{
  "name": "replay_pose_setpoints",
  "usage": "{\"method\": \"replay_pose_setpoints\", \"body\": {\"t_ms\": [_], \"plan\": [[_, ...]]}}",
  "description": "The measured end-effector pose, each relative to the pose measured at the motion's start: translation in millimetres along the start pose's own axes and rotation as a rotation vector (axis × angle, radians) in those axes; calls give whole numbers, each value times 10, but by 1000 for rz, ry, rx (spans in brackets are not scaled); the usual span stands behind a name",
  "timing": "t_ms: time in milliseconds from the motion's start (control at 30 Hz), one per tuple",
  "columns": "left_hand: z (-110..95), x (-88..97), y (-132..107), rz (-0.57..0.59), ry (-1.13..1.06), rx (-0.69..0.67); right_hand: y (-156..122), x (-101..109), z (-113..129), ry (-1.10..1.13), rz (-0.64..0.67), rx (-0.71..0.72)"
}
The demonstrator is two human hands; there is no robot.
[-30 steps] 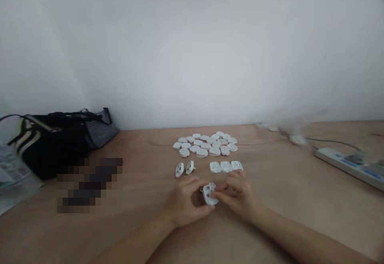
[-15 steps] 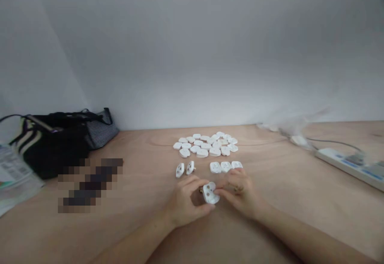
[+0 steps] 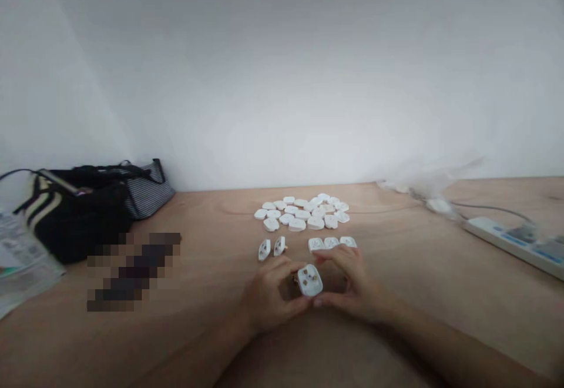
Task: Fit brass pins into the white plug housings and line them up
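Note:
A small white plug part (image 3: 309, 280) with brown contacts on its face sits between both my hands, low over the wooden table (image 3: 440, 294). My left hand (image 3: 269, 295) is curled around its left side. My right hand (image 3: 348, 285) pinches its right side with thumb and fingers. Just beyond my fingers lies a row of three white plug parts (image 3: 331, 243). Two more white pieces (image 3: 271, 248) stand on edge to the left of that row. Farther back, a pile of several white plug covers (image 3: 302, 211) is spread out.
A black and striped bag (image 3: 83, 203) sits at the back left against the wall, with a plastic packet (image 3: 20, 261) at the left edge. A white power strip (image 3: 513, 241) with a cable lies at the right. A blurred-out patch (image 3: 132, 270) covers something left of my hands.
The white plug part has turned slightly so its face points more upward. My right hand's fingers have shifted around its right side. Both hands stay in the same place.

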State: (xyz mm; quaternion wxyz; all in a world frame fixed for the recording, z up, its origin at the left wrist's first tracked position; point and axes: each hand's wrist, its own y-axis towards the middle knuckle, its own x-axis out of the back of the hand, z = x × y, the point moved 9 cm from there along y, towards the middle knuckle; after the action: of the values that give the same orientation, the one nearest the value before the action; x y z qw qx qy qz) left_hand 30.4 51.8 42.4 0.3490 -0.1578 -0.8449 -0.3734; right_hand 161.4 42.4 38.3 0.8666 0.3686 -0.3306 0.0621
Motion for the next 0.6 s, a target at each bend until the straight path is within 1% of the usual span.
{"method": "replay_pose_setpoints", "body": {"t_ms": [100,167,300,433,533,600], "plan": [[1,1,6,8,-12,5,-15,-8,-47,72,15,-22],[8,7,10,3,-19,12,-7,17,-18,63,5,7],[-3,14,8,-7,-33,7,11,24,158,-109,54,148],[-21,21,-5,-9,-26,19,2,29,238,-200,67,206],[-20,31,-10,-14,-43,33,-3,-5,205,-157,95,187],[-9,26,-9,-10,-60,37,6,-31,117,-73,113,111]]}}
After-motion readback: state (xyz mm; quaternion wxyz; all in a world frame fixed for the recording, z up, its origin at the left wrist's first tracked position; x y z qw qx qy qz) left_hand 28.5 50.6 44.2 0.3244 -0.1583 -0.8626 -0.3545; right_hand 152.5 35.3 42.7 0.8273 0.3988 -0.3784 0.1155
